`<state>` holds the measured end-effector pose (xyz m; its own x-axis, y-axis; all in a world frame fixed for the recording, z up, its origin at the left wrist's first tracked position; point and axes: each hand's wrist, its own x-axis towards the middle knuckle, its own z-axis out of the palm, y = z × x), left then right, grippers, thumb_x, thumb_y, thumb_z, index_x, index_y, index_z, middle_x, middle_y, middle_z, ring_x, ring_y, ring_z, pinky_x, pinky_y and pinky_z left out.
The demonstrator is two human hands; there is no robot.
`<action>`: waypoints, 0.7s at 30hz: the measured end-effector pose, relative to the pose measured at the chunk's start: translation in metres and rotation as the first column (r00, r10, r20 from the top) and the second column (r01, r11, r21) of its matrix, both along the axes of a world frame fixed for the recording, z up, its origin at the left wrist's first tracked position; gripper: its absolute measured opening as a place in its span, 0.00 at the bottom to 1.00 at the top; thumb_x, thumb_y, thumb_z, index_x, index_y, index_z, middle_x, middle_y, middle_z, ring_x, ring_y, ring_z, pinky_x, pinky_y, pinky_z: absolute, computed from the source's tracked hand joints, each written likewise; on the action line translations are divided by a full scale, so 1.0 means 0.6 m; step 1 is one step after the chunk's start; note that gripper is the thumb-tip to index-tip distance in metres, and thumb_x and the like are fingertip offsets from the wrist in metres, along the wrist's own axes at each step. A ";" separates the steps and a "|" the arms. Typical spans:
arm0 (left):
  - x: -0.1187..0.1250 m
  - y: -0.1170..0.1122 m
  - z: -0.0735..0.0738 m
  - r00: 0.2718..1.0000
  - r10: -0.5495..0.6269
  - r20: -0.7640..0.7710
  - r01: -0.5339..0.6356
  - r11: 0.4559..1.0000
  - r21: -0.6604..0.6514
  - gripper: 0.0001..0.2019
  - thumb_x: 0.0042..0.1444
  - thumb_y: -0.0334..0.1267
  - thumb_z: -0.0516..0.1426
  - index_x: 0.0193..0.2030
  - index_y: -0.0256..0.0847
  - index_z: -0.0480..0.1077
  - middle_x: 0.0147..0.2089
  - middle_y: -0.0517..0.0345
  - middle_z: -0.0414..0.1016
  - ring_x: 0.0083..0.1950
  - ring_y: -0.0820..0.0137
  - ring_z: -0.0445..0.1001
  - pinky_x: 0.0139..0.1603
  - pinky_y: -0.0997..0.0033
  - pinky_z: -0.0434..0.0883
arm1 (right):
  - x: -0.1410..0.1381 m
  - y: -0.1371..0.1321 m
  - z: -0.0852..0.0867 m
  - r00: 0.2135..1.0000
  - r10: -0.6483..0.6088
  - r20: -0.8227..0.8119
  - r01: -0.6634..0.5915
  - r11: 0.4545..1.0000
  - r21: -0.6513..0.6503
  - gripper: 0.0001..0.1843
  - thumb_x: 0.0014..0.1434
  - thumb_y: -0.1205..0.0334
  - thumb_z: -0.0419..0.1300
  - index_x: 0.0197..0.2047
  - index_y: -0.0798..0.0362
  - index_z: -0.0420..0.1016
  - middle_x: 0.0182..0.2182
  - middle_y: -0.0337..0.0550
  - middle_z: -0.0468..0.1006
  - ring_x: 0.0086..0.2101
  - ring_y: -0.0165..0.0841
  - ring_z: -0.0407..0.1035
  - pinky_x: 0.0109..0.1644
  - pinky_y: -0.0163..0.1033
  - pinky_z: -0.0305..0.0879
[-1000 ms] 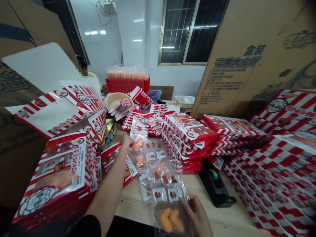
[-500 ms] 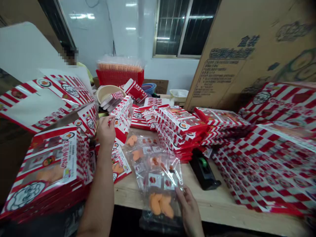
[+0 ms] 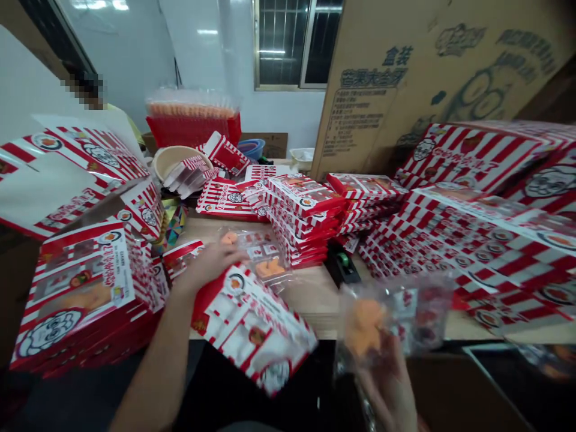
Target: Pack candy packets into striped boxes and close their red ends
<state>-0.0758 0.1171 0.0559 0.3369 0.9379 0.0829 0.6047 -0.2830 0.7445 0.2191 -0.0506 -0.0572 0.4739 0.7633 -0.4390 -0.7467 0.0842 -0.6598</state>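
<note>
lifted off the table since the last frame, a red-striped box point(image 3: 256, 330) tilts out over the table's front edge point(image 3: 326, 330), gripped at its corner by the left hand point(image 3: 211, 264). the right hand point(image 3: 387, 384) has swung past that edge, fingers closed on a blurred clear bag point(image 3: 396, 315) of orange snacks. more bags point(image 3: 256, 255) lie just behind the box, a box stack point(image 3: 85, 300) crowds the left, and a tape dispenser point(image 3: 342, 264) sits farther in. dark floor point(image 3: 265, 390) lies below the edge.
</note>
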 end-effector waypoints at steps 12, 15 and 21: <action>0.122 0.002 -0.105 0.917 -0.384 0.112 0.393 0.814 -0.428 0.13 0.57 0.45 0.56 0.29 0.36 0.71 0.30 0.60 0.74 0.32 0.72 0.72 0.36 0.70 0.68 | -0.109 -0.046 -0.030 0.768 0.638 0.054 -0.637 0.770 -0.035 0.20 0.38 0.56 0.73 0.36 0.55 0.81 0.35 0.49 0.82 0.38 0.45 0.76 0.49 0.49 0.66; 0.053 -0.029 -0.106 0.948 -0.229 0.220 0.305 0.850 -0.429 0.16 0.55 0.51 0.54 0.33 0.39 0.73 0.32 0.59 0.76 0.35 0.69 0.72 0.35 0.73 0.67 | -0.123 -0.056 -0.047 0.874 0.484 -0.034 -0.485 0.872 -0.063 0.19 0.39 0.56 0.73 0.36 0.51 0.81 0.36 0.45 0.83 0.38 0.43 0.76 0.49 0.47 0.67; 0.014 -0.119 -0.129 0.917 0.097 0.386 0.086 0.899 -0.430 0.22 0.51 0.59 0.52 0.31 0.39 0.67 0.26 0.61 0.70 0.28 0.71 0.68 0.29 0.73 0.64 | -0.117 -0.038 -0.064 0.941 0.286 -0.182 -0.295 0.955 -0.023 0.19 0.39 0.46 0.71 0.35 0.45 0.81 0.36 0.38 0.83 0.39 0.39 0.76 0.45 0.43 0.72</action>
